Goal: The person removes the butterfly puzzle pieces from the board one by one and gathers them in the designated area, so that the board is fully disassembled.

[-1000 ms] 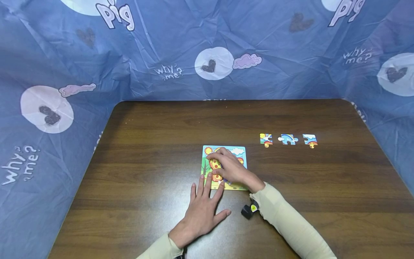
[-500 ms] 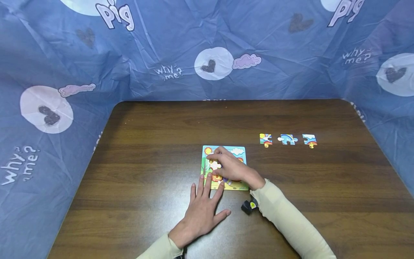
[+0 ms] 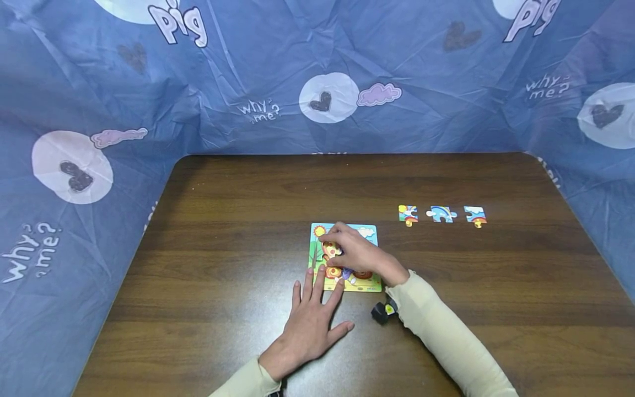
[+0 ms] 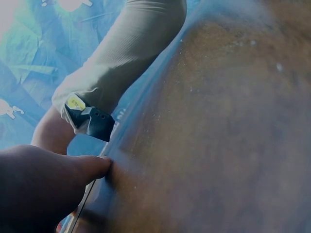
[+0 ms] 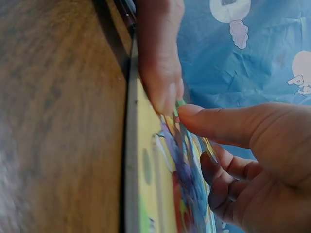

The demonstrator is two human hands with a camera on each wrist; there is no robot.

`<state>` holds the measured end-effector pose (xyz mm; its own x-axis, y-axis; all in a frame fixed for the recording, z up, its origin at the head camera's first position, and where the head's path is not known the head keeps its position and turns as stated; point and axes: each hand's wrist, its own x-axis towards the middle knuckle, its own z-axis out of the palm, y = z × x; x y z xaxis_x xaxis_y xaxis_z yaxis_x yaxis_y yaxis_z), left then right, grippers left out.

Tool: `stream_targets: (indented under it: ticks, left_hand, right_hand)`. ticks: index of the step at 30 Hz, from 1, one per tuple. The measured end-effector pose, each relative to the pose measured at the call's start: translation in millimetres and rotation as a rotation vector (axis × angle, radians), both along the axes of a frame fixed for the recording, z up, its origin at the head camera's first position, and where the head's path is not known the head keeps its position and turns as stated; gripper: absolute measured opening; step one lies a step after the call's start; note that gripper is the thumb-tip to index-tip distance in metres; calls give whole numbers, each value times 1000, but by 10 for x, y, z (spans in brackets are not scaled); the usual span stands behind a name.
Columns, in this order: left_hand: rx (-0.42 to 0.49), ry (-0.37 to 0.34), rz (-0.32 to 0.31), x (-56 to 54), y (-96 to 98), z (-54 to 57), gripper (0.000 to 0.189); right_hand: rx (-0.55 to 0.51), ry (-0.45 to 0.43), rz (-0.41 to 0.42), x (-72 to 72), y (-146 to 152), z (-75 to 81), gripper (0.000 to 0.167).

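Note:
A square puzzle board (image 3: 370, 286) with a bright butterfly picture lies flat mid-table. My right hand (image 3: 358, 255) is over its left half. Thumb and fingers pinch a puzzle piece (image 5: 209, 149), which stands tilted off the board in the right wrist view; part of it is hidden by the fingers. Spread out, my left hand (image 3: 308, 330) rests its fingertips on the board's near left edge, with the thumb out to the side. In the left wrist view only the back and thumb of the left hand (image 4: 43, 182) show.
Three loose puzzle pieces lie in a row right of the board: one with a yellow patch (image 3: 408, 213), a rainbow one (image 3: 441, 214) and one with a cloud (image 3: 475, 214). A black wrist camera (image 3: 381, 312) hangs under the right sleeve. Blue printed cloth (image 3: 278, 66) surrounds the brown table (image 3: 223, 231).
The puzzle piece under my right hand has tilted up and away from the board, flashing white glare midway. The right hand has shifted slightly right. My left hand has stayed put.

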<state>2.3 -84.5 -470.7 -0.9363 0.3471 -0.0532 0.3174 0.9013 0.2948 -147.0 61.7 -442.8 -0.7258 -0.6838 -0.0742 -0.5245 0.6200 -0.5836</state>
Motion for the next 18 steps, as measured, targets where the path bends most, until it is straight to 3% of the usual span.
stream_targets:
  ticks: [18]
  left_hand:
    - [5,-10,5,0,7,3,77]
  right_hand:
    - [-71,12,-25,-45,327,122,52]
